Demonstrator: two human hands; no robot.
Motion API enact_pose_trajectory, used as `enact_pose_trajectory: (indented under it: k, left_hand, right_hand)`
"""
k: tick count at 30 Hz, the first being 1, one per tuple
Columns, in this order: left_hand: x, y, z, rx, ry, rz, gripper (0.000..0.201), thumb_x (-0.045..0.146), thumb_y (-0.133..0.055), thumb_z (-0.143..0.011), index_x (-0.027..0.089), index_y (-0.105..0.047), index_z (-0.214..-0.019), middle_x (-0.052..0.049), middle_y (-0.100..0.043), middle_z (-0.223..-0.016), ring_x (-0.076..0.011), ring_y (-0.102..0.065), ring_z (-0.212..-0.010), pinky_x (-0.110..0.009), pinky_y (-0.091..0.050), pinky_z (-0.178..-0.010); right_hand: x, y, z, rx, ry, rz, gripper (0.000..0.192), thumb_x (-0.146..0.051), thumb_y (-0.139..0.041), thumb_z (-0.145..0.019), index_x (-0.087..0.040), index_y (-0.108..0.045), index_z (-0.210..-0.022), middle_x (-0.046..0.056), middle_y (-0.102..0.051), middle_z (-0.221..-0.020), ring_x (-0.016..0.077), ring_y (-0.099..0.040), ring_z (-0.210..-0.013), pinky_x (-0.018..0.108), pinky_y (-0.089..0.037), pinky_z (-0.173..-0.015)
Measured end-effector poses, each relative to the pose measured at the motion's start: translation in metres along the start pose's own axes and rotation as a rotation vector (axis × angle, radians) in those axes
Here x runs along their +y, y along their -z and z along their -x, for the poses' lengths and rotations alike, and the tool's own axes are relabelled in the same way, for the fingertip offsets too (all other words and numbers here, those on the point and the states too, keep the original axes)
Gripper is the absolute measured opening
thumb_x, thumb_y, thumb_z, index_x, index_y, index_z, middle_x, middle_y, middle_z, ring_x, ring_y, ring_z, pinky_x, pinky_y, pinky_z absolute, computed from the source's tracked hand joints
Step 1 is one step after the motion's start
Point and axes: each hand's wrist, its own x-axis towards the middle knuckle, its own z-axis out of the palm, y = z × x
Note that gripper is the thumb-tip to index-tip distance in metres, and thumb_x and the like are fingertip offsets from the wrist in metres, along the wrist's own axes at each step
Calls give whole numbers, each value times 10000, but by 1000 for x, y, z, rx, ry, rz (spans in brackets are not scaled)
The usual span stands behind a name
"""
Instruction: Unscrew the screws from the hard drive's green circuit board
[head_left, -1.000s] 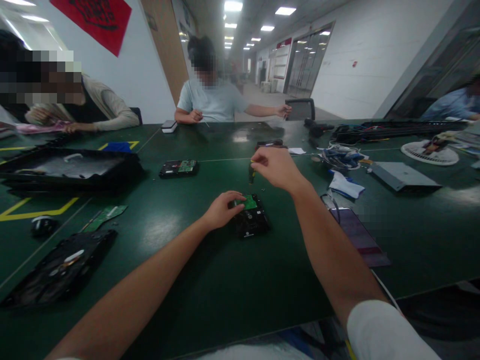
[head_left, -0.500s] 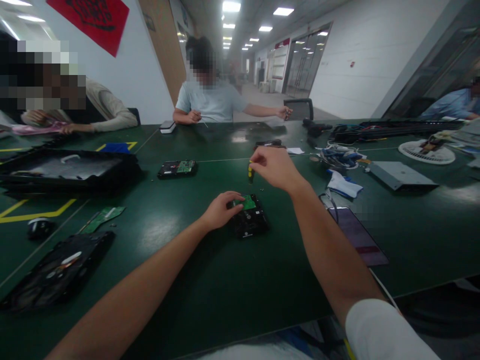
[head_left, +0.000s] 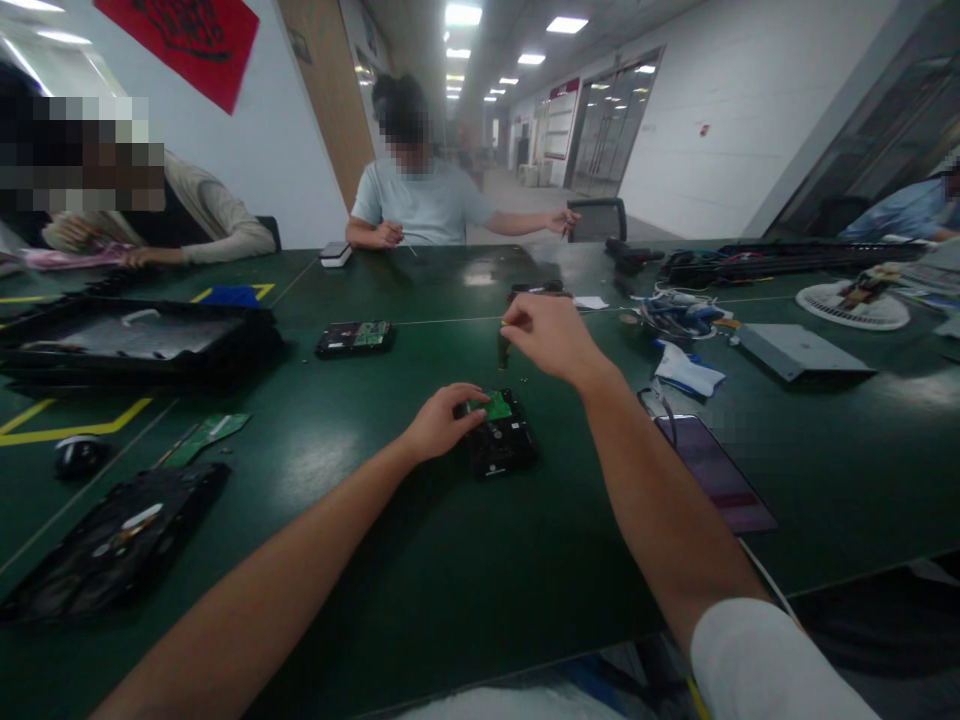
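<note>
A black hard drive [head_left: 501,440] with a green circuit board [head_left: 496,406] on top lies on the dark green table [head_left: 465,570] in front of me. My left hand [head_left: 439,420] rests on the drive's left edge, fingers touching the green board. My right hand [head_left: 553,336] hovers above the drive's far end, fingers pinched on a small screwdriver [head_left: 502,348] that points down at the drive.
A second hard drive [head_left: 355,337] lies farther back. At left are a black tray [head_left: 127,340], a loose green board [head_left: 206,436], a mouse [head_left: 77,455] and an opened black device [head_left: 112,540]. A phone [head_left: 712,473], cables and a grey box [head_left: 799,350] lie at right. Other people sit around the table.
Hardly anything differs; my right hand has shifted very slightly on the screwdriver above the drive, and my left hand stays on it.
</note>
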Motion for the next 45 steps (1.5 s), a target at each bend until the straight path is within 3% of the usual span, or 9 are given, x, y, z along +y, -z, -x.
enact_pose_trajectory:
  k: [4,9,17,23,45]
  left_hand:
    - [1,1,0,-2,-2,-1,291,383,-655,-913,293,-713,-1184,-53,-670,-1303,-264,-616,-1221,-491,-465,-1095]
    - [2,1,0,-2,-2,-4,286,365,-659,-909,284,-716,-1177,-61,-669,-1305,-268,-616,-1224,-488,-470,-1091]
    - [6,2,0,-5,0,5,289,367,-655,-914,289,-711,-1187,-56,-669,-1303,-266,-611,-1228,-495,-463,-1099]
    - [4,2,0,-5,3,0,285,347,-659,-911,289,-713,-1185,-52,-670,-1303,-263,-619,-1219,-491,-469,-1094]
    - [2,1,0,-1,0,-1,288,356,-659,-914,287,-708,-1190,-57,-666,-1309,-263,-608,-1232,-499,-456,-1102]
  right_hand:
    - [0,-1,0,4,-1,-16,62,-230,-728,-848,-188,-682,-842,41,-738,-853,192,-667,-782,305,-462,-720]
    - [-1,-1,0,-32,43,-32,56,-173,-685,-863,-188,-702,-914,48,-744,-919,197,-672,-844,320,-478,-797]
    - [-4,0,1,-20,-32,-30,69,-219,-718,-848,-191,-660,-874,48,-724,-883,204,-658,-820,321,-479,-754]
    - [-2,1,1,-74,39,-58,82,-169,-695,-855,-199,-691,-932,49,-735,-957,200,-663,-876,332,-479,-824]
    - [-5,3,0,-39,-16,-52,34,-224,-687,-876,-207,-716,-874,34,-744,-870,195,-665,-815,320,-472,-769]
